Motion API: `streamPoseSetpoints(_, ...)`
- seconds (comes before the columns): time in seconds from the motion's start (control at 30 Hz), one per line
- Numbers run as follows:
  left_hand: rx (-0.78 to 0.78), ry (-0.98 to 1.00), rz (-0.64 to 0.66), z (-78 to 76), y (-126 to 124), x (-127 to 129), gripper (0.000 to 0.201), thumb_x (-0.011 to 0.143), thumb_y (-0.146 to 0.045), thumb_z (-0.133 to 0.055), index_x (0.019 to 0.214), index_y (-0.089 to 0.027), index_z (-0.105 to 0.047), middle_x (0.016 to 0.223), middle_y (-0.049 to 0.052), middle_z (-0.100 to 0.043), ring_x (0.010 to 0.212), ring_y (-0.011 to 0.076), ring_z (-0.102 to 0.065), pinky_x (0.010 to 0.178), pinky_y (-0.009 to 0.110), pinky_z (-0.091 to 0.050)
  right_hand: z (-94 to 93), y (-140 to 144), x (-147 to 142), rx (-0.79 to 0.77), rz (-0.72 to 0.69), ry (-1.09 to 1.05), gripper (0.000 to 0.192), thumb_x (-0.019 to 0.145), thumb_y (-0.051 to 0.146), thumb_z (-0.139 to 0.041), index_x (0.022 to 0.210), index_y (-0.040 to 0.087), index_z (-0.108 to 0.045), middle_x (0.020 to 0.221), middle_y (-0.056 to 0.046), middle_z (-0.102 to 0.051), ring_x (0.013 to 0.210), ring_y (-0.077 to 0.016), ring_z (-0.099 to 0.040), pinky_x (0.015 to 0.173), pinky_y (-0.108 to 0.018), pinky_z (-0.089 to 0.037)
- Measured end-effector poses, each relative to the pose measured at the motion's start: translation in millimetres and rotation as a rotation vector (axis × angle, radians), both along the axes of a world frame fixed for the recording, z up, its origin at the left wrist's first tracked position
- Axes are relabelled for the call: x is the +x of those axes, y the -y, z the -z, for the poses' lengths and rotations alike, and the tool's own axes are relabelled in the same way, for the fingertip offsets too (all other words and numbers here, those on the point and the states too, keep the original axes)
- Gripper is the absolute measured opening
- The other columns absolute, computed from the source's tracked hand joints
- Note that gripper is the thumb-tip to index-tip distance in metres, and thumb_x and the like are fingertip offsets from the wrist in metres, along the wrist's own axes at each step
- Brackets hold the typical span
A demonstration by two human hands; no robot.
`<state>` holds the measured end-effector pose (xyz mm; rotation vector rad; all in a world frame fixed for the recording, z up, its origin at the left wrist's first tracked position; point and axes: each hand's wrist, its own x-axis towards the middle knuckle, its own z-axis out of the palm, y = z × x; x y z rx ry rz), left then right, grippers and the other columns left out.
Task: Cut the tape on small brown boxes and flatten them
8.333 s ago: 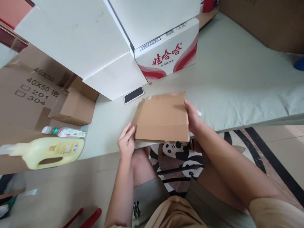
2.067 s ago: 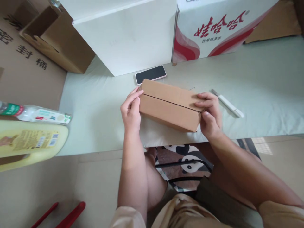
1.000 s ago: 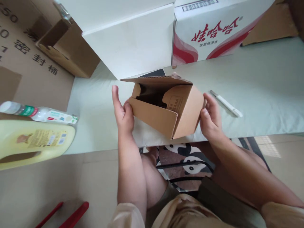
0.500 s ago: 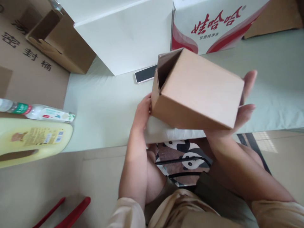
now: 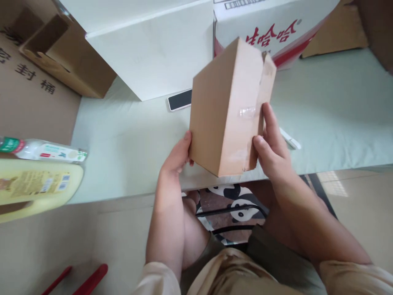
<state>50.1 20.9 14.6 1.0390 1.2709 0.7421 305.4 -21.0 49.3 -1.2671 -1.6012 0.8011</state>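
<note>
While the fingers [image 5: 267,123] of the right hand [image 5: 272,151] lie extended and pressed flat against the taped side of the cardboard box [image 5: 227,110], the thumb bears on the lower corner of that same face, so the box is gripped from the right. Opposite, the left hand [image 5: 176,157] cups the lower left edge, its fingers curled behind the box and hidden from view, thumb against the near face. Both forearms rise from the lap, wrists bent upward. Held between the two hands, the box stands on end, tilted slightly right, its lower corner raised just above the near edge of the pale green tabletop [image 5: 129,143]. Strips of clear tape [image 5: 247,111] cross its seam. Open surface lies to the left of the box and to its right. Behind the box a phone [image 5: 179,100] lies flat, just before a white carton [image 5: 147,49]; a red-printed carton [image 5: 276,28] stands beside it. A white pen-like tool [image 5: 290,141] shows past the right fingers. Far left lie a yellow jug [image 5: 37,188] and a clear bottle [image 5: 43,150].
</note>
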Motion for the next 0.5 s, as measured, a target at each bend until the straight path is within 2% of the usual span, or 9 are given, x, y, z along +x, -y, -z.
streamPoseSetpoints(0.07,-0.076,-0.034,0.085,-7.9,4.2,0.7,0.069,0.085,-0.084,-0.044,0.102,-0.021,-0.068,0.058,0.001,-0.056,0.042,0.0152,-0.052,0.039,0.028,-0.033,-3.5,-2.4,7.2,-0.012,-0.013,-0.011,0.068,0.100,0.061,-0.042,0.162,0.039,-0.026,0.171,0.006,-0.027,0.160,-0.0283,-0.020,0.129,-0.052,-0.027)
streamPoseSetpoints(0.13,-0.124,-0.055,0.182,-11.2,6.4,1.3,0.057,0.088,-0.075,-0.054,0.111,-0.024,-0.067,0.067,0.000,-0.061,0.040,0.0106,-0.049,0.038,0.025,-0.031,-6.4,-4.2,14.7,-0.053,-0.025,-0.012,0.065,0.099,0.059,-0.047,0.160,0.038,-0.034,0.169,0.005,-0.031,0.159,-0.0286,-0.022,0.129,-0.051,-0.027)
streamPoseSetpoints(0.2,-0.137,-0.101,0.269,-9.3,5.6,2.4,0.048,0.090,-0.064,-0.060,0.122,-0.028,-0.065,0.080,0.001,-0.068,0.041,0.0086,-0.050,0.039,0.023,-0.035,-8.8,-5.5,20.3,-0.142,-0.066,-0.008,0.064,0.098,0.056,-0.052,0.158,0.039,-0.039,0.167,0.005,-0.035,0.157,-0.0295,-0.029,0.127,-0.049,-0.033)
streamPoseSetpoints(0.3,-0.082,-0.213,0.340,-0.3,-0.1,4.9,0.045,0.091,-0.054,-0.061,0.125,-0.025,-0.066,0.087,0.005,-0.072,0.047,0.0113,-0.055,0.046,0.026,-0.046,-10.8,-8.6,22.9,-0.261,-0.148,-0.012,0.064,0.096,0.051,-0.059,0.156,0.040,-0.041,0.163,0.003,-0.043,0.149,-0.0309,-0.044,0.118,-0.047,-0.047)
streamPoseSetpoints(0.37,0.072,-0.261,0.237,5.5,-5.0,6.3,0.053,0.090,-0.055,-0.061,0.131,-0.022,-0.064,0.104,0.011,-0.074,0.066,0.0176,-0.066,0.063,0.033,-0.056,-10.8,-11.6,20.7,-0.296,-0.172,-0.022,0.065,0.095,0.050,-0.061,0.157,0.039,-0.041,0.161,0.001,-0.047,0.143,-0.0312,-0.052,0.112,-0.047,-0.052)
streamPoseSetpoints(0.4,0.190,-0.257,0.138,7.5,-7.3,6.8,0.059,0.090,-0.058,-0.061,0.137,-0.022,-0.060,0.119,0.015,-0.071,0.084,0.0226,-0.071,0.075,0.038,-0.058,-10.7,-13.1,18.6,-0.308,-0.173,-0.024,0.066,0.095,0.049,-0.061,0.157,0.038,-0.041,0.160,0.000,-0.047,0.141,-0.0311,-0.054,0.112,-0.048,-0.053)
streamPoseSetpoints(0.43,0.323,-0.233,0.034,8.6,-9.4,7.3,0.066,0.089,-0.062,-0.061,0.142,-0.023,-0.054,0.136,0.018,-0.064,0.106,0.0275,-0.070,0.089,0.043,-0.057,-10.7,-14.4,15.9,-0.317,-0.175,-0.022,0.066,0.095,0.049,-0.062,0.157,0.038,-0.041,0.160,0.000,-0.047,0.140,-0.0309,-0.054,0.112,-0.048,-0.052)
streamPoseSetpoints(0.5,0.570,-0.149,-0.112,8.7,-12.2,8.0,0.074,0.088,-0.070,-0.058,0.149,-0.029,-0.046,0.160,0.015,-0.043,0.143,0.0324,-0.048,0.111,0.047,-0.045,-11.6,-15.7,9.2,-0.315,-0.192,-0.007,0.066,0.094,0.048,-0.062,0.157,0.037,-0.042,0.161,-0.001,-0.046,0.142,-0.0306,-0.052,0.117,-0.051,-0.048)
